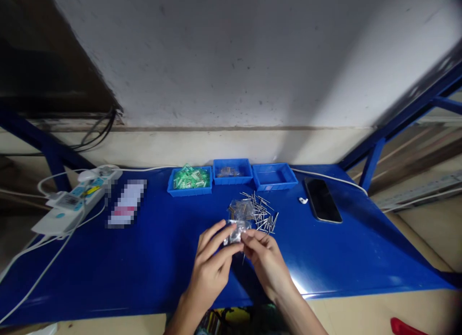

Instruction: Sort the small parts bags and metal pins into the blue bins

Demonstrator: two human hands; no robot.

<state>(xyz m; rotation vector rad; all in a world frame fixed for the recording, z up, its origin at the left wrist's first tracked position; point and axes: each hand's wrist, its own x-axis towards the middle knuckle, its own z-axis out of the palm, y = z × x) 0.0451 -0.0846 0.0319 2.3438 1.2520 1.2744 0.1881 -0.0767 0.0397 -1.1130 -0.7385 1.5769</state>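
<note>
Between my two hands is a small clear plastic bag (235,235). My left hand (213,260) pinches its left side with thumb and fingers, while my right hand (264,255) grips its right edge, fingertips pressed together. What the bag contains is too small to make out. Just beyond it on the table lie more clear bags (242,209) with brownish metal bits inside. A loose heap of thin metal pins (265,212) spreads to the right of these. A thin pin-like tip shows below the bag near my right fingers.
Along the back stand a blue bin (190,191) of green packets, a blue bin (233,180) with small clear bags, and a third blue bin (275,185). A phone (323,200) and white earbud-like piece (303,200) lie right; a power strip (74,200) with cables lies left.
</note>
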